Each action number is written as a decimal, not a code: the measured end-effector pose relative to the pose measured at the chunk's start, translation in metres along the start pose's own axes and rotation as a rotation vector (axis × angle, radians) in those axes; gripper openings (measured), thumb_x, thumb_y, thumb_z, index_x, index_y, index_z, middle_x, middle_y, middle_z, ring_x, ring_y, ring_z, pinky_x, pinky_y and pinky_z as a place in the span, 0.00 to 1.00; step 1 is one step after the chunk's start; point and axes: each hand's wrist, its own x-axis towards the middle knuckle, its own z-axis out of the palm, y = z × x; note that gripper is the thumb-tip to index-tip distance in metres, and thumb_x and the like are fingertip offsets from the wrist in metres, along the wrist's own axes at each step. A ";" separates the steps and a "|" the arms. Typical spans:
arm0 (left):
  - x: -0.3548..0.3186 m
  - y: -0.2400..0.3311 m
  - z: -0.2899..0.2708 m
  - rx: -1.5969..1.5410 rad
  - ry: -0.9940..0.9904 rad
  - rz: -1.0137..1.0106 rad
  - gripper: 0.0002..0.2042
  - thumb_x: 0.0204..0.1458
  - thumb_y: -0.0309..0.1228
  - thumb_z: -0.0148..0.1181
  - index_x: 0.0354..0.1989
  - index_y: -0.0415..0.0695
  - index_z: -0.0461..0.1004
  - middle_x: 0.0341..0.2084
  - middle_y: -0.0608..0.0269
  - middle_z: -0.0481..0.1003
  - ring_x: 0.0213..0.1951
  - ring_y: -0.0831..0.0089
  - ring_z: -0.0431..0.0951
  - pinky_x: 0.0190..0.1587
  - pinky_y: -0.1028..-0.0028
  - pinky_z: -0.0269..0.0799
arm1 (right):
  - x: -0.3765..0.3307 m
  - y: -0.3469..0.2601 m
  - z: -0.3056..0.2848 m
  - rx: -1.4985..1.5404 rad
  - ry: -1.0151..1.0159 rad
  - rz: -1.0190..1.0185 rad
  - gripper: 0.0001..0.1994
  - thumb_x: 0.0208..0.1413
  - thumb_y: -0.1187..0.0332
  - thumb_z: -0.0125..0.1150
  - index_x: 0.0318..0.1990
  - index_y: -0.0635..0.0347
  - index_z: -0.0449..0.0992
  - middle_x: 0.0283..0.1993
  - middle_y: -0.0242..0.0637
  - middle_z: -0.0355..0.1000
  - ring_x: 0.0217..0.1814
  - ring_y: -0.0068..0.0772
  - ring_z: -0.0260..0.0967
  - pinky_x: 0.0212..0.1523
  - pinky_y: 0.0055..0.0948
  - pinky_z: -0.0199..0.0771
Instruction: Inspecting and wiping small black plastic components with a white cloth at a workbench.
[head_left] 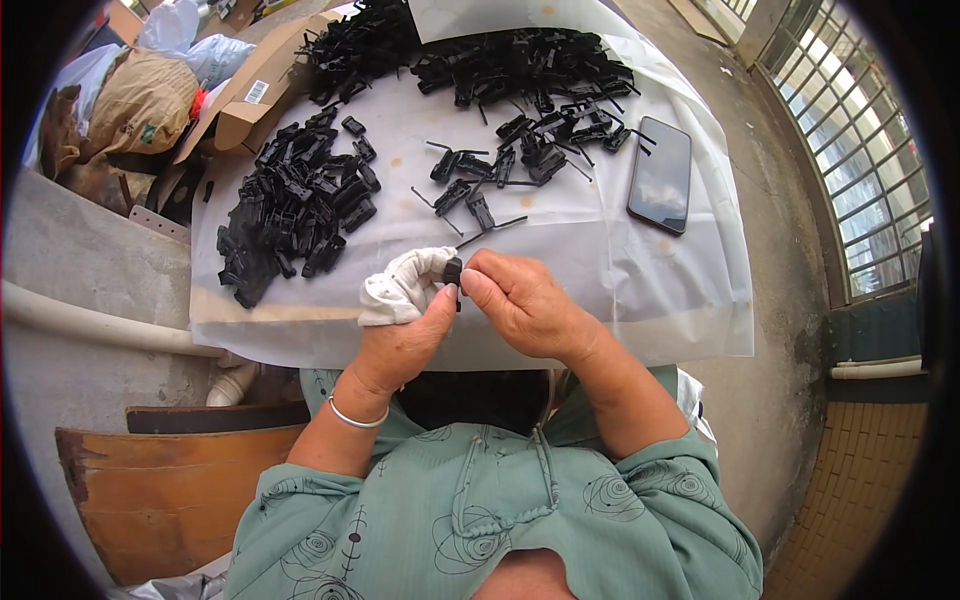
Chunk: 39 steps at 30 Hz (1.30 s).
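Near the table's front edge, my left hand (402,345) grips a small black plastic part (453,270). White cloth (398,288) covers the fingers of that hand, while its thumb is bare and presses on the part. My right hand (528,308) is closed in a pinch against the right side of the same part; its fingertips partly hide what they grip. Just beyond my hands lie several loose black parts (481,210) with thin strips sticking out. A heap of black parts without visible long strips (300,190) lies to the left.
Translucent sheeting (660,300) covers the table. More black parts (530,65) are heaped at the far side. A dark phone (661,175) lies at the right. An open cardboard box (255,95) and bags (145,95) stand at the far left. Window bars (850,140) are on the right.
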 end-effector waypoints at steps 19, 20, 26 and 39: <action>0.008 -0.009 0.005 0.126 0.107 0.260 0.15 0.48 0.20 0.55 0.45 0.36 0.65 0.35 0.60 0.70 0.36 0.76 0.70 0.40 0.78 0.67 | 0.001 0.000 0.009 0.099 0.071 0.130 0.10 0.55 0.69 0.52 0.25 0.65 0.68 0.19 0.45 0.64 0.18 0.40 0.61 0.22 0.34 0.61; 0.008 -0.004 0.001 0.050 0.068 0.189 0.16 0.49 0.21 0.54 0.48 0.37 0.63 0.36 0.62 0.69 0.36 0.79 0.68 0.40 0.79 0.66 | 0.002 -0.007 0.000 0.009 0.046 0.129 0.08 0.55 0.69 0.53 0.28 0.65 0.70 0.19 0.41 0.64 0.20 0.34 0.60 0.24 0.30 0.62; 0.008 0.013 -0.007 -0.203 0.042 -0.051 0.16 0.55 0.26 0.50 0.52 0.41 0.59 0.33 0.65 0.70 0.25 0.86 0.63 0.25 0.86 0.61 | 0.000 0.008 -0.010 -0.287 -0.069 -0.125 0.08 0.49 0.72 0.58 0.36 0.63 0.73 0.23 0.39 0.68 0.22 0.34 0.63 0.26 0.28 0.66; 0.004 0.011 -0.008 0.052 -0.026 -0.098 0.16 0.56 0.28 0.42 0.52 0.40 0.62 0.32 0.65 0.70 0.21 0.85 0.63 0.23 0.85 0.61 | 0.003 0.001 -0.012 -0.230 0.011 -0.319 0.09 0.42 0.79 0.63 0.33 0.60 0.76 0.20 0.33 0.65 0.20 0.30 0.61 0.21 0.24 0.62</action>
